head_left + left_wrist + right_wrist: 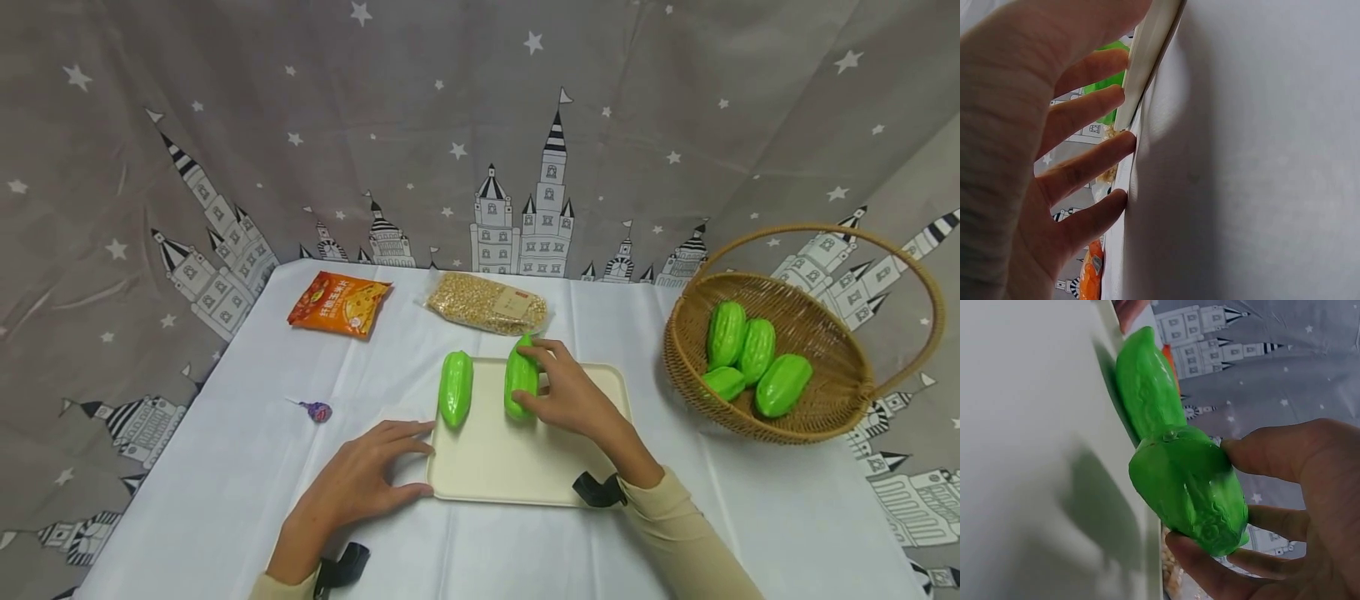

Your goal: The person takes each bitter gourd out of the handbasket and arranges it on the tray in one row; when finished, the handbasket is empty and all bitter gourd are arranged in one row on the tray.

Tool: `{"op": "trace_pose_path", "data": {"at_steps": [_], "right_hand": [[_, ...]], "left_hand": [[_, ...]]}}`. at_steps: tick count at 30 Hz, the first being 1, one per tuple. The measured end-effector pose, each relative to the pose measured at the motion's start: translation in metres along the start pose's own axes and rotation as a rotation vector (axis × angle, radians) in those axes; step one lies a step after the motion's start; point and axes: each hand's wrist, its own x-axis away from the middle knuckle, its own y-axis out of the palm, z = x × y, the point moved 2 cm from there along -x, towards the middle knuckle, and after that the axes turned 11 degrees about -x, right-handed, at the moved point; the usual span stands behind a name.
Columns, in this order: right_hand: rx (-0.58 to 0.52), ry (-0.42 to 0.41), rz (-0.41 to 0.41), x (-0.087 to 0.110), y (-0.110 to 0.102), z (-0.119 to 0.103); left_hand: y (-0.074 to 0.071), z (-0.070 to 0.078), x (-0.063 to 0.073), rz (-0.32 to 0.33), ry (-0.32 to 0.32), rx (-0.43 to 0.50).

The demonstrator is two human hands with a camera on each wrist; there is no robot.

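My right hand (562, 392) pinches a bright green, ridged bitter melon (521, 379) between thumb and fingers, over the back part of a cream tray (510, 475). In the right wrist view the held bitter melon (1188, 487) casts a shadow on the tray. A second bitter melon (455, 388) lies lengthwise at the tray's left side. My left hand (367, 471) rests at the tray's left edge, fingers spread and loosely bent. In the left wrist view its thumb and fingertips (1119, 97) are against or close beside the tray rim (1147, 56); exact contact is hard to tell.
A wicker basket (678, 367) with a tall handle stands at the right, holding several green bitter melons (757, 350). Behind the tray lies a clear bag of yellow kernels (480, 302). An orange snack packet (337, 304) and a purple-wrapped lollipop (317, 411) lie left on the white tablecloth.
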Motion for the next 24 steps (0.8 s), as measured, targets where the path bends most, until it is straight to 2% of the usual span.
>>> {"op": "trace_pose_path", "data": {"at_steps": [5,8,12,24], "right_hand": [[-0.017,-0.009,-0.038,-0.007,0.011,0.001],[0.015,-0.017,-0.056,-0.011,0.017,0.000],[0.064,-0.034,-0.061,-0.014,0.022,0.000],[0.057,-0.055,-0.083,-0.023,0.030,-0.001]], "left_hand": [[0.000,-0.001,0.001,-0.003,-0.003,-0.006],[0.000,-0.001,0.001,-0.002,-0.004,-0.007],[0.000,-0.001,0.000,0.001,-0.001,0.003],[0.002,-0.002,0.000,-0.014,-0.009,0.004]]}}
